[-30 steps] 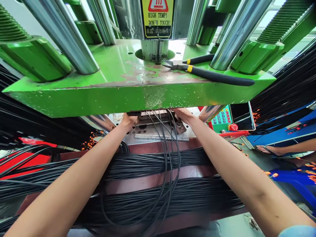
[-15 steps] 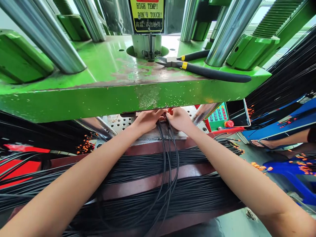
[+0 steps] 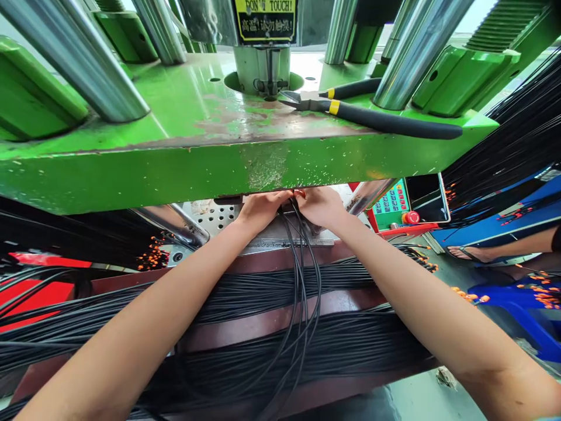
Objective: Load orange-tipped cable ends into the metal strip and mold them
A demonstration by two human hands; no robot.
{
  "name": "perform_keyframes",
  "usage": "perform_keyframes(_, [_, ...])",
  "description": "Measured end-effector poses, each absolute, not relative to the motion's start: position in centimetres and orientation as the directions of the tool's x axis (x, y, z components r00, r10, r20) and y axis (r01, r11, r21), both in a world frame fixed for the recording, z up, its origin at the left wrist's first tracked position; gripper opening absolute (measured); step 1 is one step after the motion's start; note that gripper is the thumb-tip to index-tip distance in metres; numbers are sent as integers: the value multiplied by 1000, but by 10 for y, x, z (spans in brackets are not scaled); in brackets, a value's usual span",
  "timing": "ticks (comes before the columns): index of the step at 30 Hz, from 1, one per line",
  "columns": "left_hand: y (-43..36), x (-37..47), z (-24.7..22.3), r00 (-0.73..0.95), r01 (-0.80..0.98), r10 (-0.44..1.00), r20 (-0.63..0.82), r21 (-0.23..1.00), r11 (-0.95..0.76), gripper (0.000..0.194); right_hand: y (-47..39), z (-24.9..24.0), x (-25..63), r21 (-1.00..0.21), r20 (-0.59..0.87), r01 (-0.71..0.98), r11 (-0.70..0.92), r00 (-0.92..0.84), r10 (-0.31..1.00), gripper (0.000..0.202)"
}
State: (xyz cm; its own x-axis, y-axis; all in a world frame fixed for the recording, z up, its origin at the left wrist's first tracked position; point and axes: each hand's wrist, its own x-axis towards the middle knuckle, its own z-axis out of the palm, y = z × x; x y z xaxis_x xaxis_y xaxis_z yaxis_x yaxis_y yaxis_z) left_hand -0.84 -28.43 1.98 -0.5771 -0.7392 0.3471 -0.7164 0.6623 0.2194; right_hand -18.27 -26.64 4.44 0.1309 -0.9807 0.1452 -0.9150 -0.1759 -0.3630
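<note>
Under the front edge of a green press plate [image 3: 175,175], my left hand [image 3: 264,208] and my right hand [image 3: 321,207] are close together, fingers bent and pinching. Several thin black cables [image 3: 302,257] run down from between the two hands and curve over the bundles below. Both hands are closed at the upper ends of these cables. The plate's edge and the fingers themselves hide those ends. Beneath the hands is a metal mould plate [image 3: 221,217] with rows of round holes.
Cutting pliers [image 3: 372,117] with black handles lie on the press plate, near a hot cylinder [image 3: 263,64] with a warning label. Black cable bundles [image 3: 307,345] cross the reddish-brown rack. A control panel [image 3: 391,202] with a red button stands right; another person's foot [image 3: 471,253] shows beyond.
The view has shifted slightly, so the press's upper part sits higher in the picture. My hands remain at the cable ends; the orange-red spot between them is now less visible.
</note>
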Motion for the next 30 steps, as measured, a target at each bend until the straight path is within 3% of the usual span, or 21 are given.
perform_keyframes(10, [-287,29,18,-696,-610,-638,329,198,767,45,-272,48,-178,-182,212,-911,-370,331,-919,36])
perform_keyframes(17, [-287,41,20,-716,-612,-643,272,200,765,55,-271,52,-169,-192,209,-879,-437,398,-893,47])
perform_keyframes(23, [-271,51,25,-691,-657,-679,246,177,733,66,-281,45,-166,-208,218,-888,-411,367,-904,36])
perform_keyframes(30, [-259,45,40,-519,-813,-831,199,185,552,53,-297,33,-159,-226,241,-863,-452,400,-884,39])
